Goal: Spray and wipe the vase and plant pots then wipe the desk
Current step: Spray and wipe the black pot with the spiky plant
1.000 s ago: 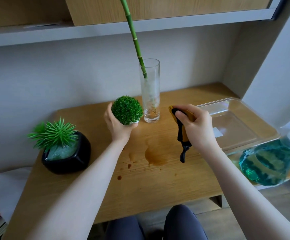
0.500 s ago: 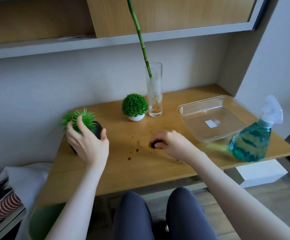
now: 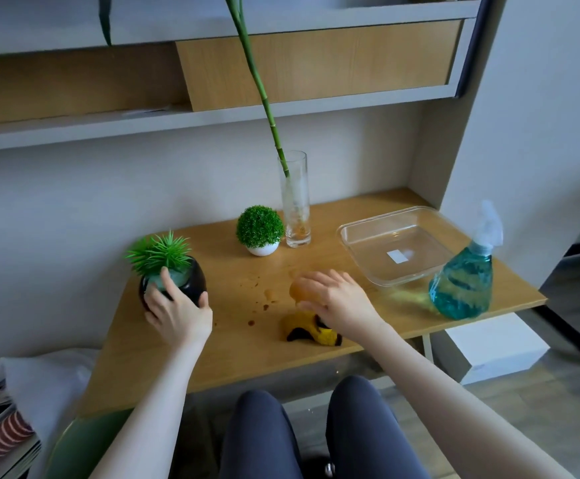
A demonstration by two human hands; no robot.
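1. Left hand point(image 3: 177, 311) was wrapped around the black pot point(image 3: 174, 286) holding the spiky plant point(image 3: 158, 252): fingers point(image 3: 167, 283) over the rim, thumb on the side nearest the cloth. A closed grasp, pot upright on the desk point(image 3: 233, 354).
2. Right hand point(image 3: 337, 299) was flat and released, fingers spread, palm down, gripping nothing. Its heel touched the top of the yellow-and-black cloth point(image 3: 311, 330); whether it pressed down, can't tell.
3. Landmark = the cloth. It lay bunched on the desk near the front edge, mostly on the near side of the right hand.
4. An orange-brown rounded patch point(image 3: 298, 292) showed just behind the cloth, under the right fingertips. Blurred, can't tell what it was.
5. Brown drips and spots point(image 3: 264, 302) were on the wood just left of the cloth, between it and the black pot.
6. Black pot sat well left of the cloth, near the desk's left edge.
7. Ball plant in a white pot point(image 3: 260, 231) stood behind and left of the cloth, near the wall.
8. Glass vase point(image 3: 295, 200) stood just right of the ball plant, upright, with a bamboo stalk point(image 3: 264, 102) leaning left up past the shelf point(image 3: 350, 105).
9. Clear plastic tray point(image 3: 354, 236) sat behind and right of the cloth.
10. Spray bottle point(image 3: 461, 285) with blue-green liquid stood far right of the cloth, touching or just beside the tray's front corner, near the desk's right edge.
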